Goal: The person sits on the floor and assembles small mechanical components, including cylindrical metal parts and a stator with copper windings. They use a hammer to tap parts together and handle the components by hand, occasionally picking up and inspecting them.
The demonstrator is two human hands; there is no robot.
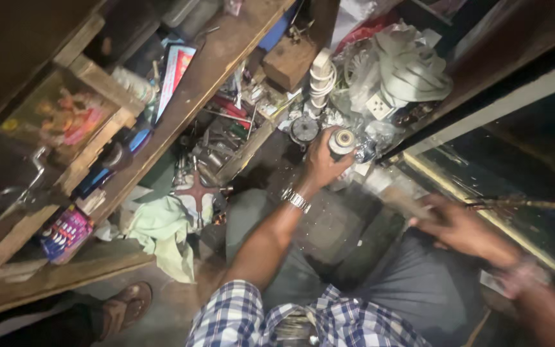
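Observation:
My left hand (319,168), with a metal watch (295,200) on the wrist, reaches forward and grips a small round metal part (342,141) with a pale face, next to a pile of hardware. A black round part (304,130) lies just left of it. My right hand (460,226) is blurred and hovers low on the right, over my grey trousers. A thin rod (534,205) runs from that hand toward the right edge. Whether the fingers hold the rod is unclear.
Wooden shelves (187,96) with boxes, tools and a framed picture (59,119) fill the left. A green cloth (158,228) and a cross wrench (197,191) lie below. Coiled white cable (409,67), a socket (380,106) and a wooden block (288,61) are ahead. A glass counter (515,173) stands on the right, and another person's sandalled foot (126,307) is at bottom left.

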